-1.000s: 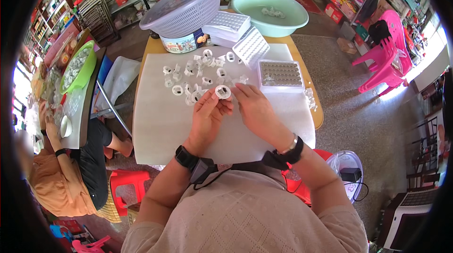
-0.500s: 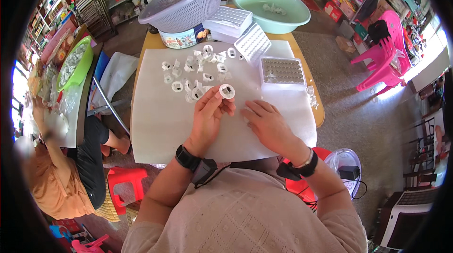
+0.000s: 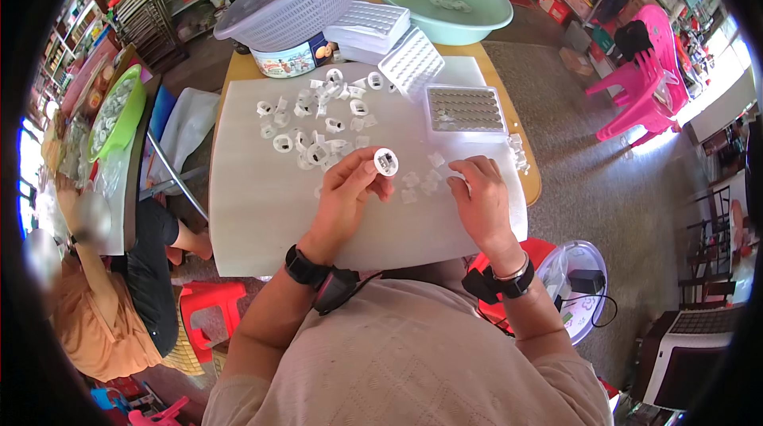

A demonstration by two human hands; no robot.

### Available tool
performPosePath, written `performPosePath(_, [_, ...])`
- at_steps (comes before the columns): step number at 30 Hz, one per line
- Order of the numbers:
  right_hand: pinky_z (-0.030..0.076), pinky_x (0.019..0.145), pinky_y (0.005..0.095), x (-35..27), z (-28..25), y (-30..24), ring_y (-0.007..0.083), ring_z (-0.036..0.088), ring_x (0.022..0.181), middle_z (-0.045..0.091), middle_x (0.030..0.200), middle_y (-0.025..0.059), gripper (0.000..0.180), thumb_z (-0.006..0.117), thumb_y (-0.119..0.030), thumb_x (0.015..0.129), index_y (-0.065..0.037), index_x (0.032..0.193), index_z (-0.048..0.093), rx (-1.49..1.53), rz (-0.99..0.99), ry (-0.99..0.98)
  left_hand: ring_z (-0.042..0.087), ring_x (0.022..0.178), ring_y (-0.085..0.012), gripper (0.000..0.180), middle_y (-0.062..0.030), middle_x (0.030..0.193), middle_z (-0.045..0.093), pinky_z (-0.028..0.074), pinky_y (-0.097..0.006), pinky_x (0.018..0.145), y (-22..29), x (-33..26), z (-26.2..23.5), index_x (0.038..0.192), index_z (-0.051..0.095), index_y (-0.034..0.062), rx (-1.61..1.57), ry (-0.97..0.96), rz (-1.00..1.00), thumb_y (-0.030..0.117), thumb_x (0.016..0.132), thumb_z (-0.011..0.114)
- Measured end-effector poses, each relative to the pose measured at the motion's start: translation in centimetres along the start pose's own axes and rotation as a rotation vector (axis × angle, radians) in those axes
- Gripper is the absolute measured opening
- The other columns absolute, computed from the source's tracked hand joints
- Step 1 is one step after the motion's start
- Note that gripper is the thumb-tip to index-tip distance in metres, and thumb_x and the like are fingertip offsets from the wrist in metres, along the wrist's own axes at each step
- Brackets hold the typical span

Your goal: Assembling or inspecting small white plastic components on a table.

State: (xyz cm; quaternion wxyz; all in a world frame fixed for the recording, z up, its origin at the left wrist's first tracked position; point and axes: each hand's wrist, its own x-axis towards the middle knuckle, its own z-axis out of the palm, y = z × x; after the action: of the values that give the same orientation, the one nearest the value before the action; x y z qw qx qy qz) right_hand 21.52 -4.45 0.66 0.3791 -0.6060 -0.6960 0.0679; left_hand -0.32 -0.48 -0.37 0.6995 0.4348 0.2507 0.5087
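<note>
My left hand (image 3: pixel 346 197) is closed in a pinch around a round white plastic part (image 3: pixel 386 161), its dark-slotted face turned upward above the white-covered table (image 3: pixel 262 227). To the right, my right hand (image 3: pixel 485 202) hovers over the sheet with its fingers curled and thumb near the forefinger; whatever lies between them, if anything, is too small to make out. Several small clear pieces (image 3: pixel 412 180) lie between the hands. Beyond my left hand, many similar white round parts (image 3: pixel 316 153) are scattered across the sheet.
A white compartment tray (image 3: pixel 465 137) stands at right, more trays (image 3: pixel 367 22) behind it. At the back are a grey basket (image 3: pixel 294 5), a round tub (image 3: pixel 286 62) and a green basin (image 3: pixel 445 21). Small clear bits (image 3: pixel 518 154) line the right edge. A person (image 3: pixel 99 299) sits at left.
My right hand has drawn to the right and curled its fingers, uncovering the small clear pieces. My left hand still holds the round part. The whole view has shifted slightly.
</note>
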Motion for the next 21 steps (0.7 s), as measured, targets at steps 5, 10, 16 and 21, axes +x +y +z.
performPosePath(5, [0.046,0.078,0.0409,0.6,0.9,0.7,0.0312,0.056,0.088,0.059,0.09,0.0117,0.017,0.064,-0.003,0.078,-0.002,0.095,0.065,-0.037,0.01,0.018,0.06,0.077,-0.0158,0.03,-0.0085,0.092,0.064,0.048,-0.029,0.068,0.4,-0.1,0.6,0.118,0.056,-0.0033,0.011,0.005,-0.053,0.017,0.097,0.05])
performPosePath(10, [0.046,0.077,0.0408,1.5,2.1,0.6,0.0329,0.057,0.091,0.06,0.093,0.0132,0.015,0.062,-0.003,0.081,-0.002,0.096,0.065,-0.112,0.016,-0.006,0.06,0.077,-0.0152,0.03,-0.0081,0.092,0.064,0.048,-0.029,0.068,0.2,-0.1,0.5,0.118,0.056,-0.003,0.044,-0.022,-0.067,0.017,0.097,0.05])
performPosePath(16, [0.048,0.069,0.0374,1.3,1.2,0.7,0.0302,0.059,0.075,0.061,0.082,0.012,0.012,0.061,-0.001,0.079,-0.002,0.09,0.064,0.296,0.167,-0.004,0.059,0.078,-0.0149,0.03,-0.0076,0.092,0.063,0.048,-0.029,0.068,0.1,-0.1,0.3,0.118,0.056,-0.0025,0.073,-0.031,-0.076,0.018,0.097,0.05])
performPosePath(21, [0.047,0.07,0.0311,1.0,-2.3,0.7,0.0216,0.061,0.076,0.062,0.08,0.0092,0.014,0.062,-0.001,0.08,-0.001,0.093,0.066,0.325,0.137,-0.232,0.059,0.079,-0.0131,0.029,-0.0052,0.093,0.063,0.048,-0.028,0.07,0.2,-0.2,0.4,0.117,0.057,-0.0021,0.056,-0.03,-0.098,0.018,0.097,0.052])
